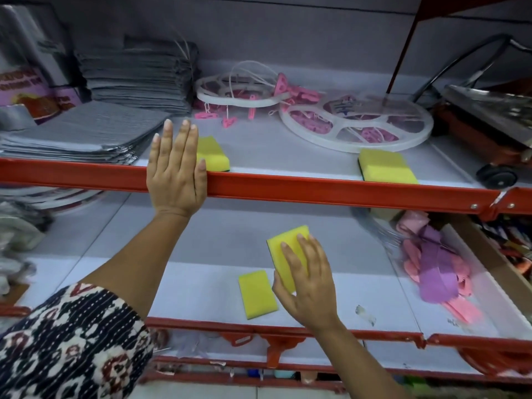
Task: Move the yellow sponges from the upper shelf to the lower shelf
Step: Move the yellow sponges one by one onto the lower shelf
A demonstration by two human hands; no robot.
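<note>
Two yellow sponges lie near the front edge of the upper shelf: one at centre left, one at the right. My left hand is raised flat with fingers straight, just left of the centre-left sponge and partly covering it, holding nothing. On the lower shelf a third yellow sponge lies flat. My right hand grips a fourth yellow sponge, tilted just above the lower shelf, right beside the flat one.
Stacks of grey folded bags fill the upper shelf's left. White round clip hangers with pink pegs sit behind the sponges. A metal trolley stands at the right. Pink and purple cloths lie on the lower shelf's right. A red rail fronts the upper shelf.
</note>
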